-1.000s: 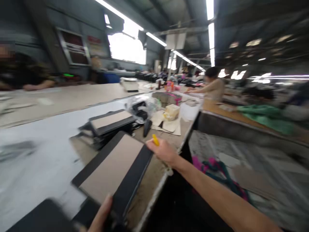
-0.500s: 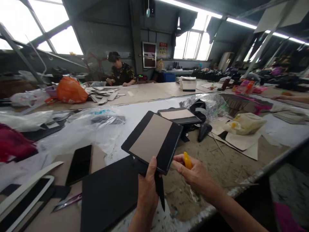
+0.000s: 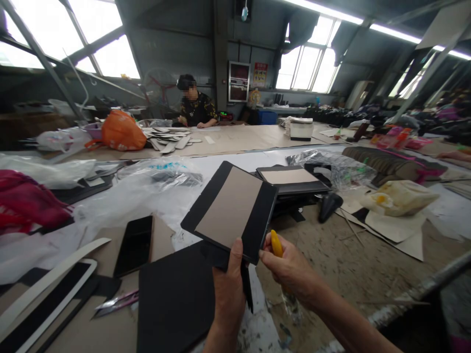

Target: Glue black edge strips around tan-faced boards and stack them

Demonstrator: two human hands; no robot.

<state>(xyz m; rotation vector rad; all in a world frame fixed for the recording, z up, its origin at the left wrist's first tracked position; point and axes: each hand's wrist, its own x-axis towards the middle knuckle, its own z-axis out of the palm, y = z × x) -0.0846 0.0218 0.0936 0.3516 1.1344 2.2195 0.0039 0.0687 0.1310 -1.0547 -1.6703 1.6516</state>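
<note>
My left hand [image 3: 230, 289] grips a flat black panel [image 3: 259, 211] from below, thumb on top. A beige rectangle [image 3: 231, 203] covers the panel's middle, and it is held tilted above the table. In my right hand [image 3: 289, 267] is a yellow-handled tool [image 3: 276, 243]; its working end is hidden. The fingertips of that hand meet the panel's lower right edge. Under my left hand a thin dark strip hangs down. A large black sheet [image 3: 172, 294] lies just left of it. Behind, similar panels [image 3: 290, 176] with a beige middle lie stacked.
A phone [image 3: 134, 245], a cutter knife [image 3: 117, 302] and a white-edged strip lie at left. A dark, pointed object [image 3: 330, 206] and a yellowish bag [image 3: 401, 196] lie at right. Across the table sits a co-worker [image 3: 196, 105] near an orange bag [image 3: 123, 131].
The view has swung left, so the surroundings sit further right. My right hand has come closer against the panel's edge, and the panel is turned slightly.
</note>
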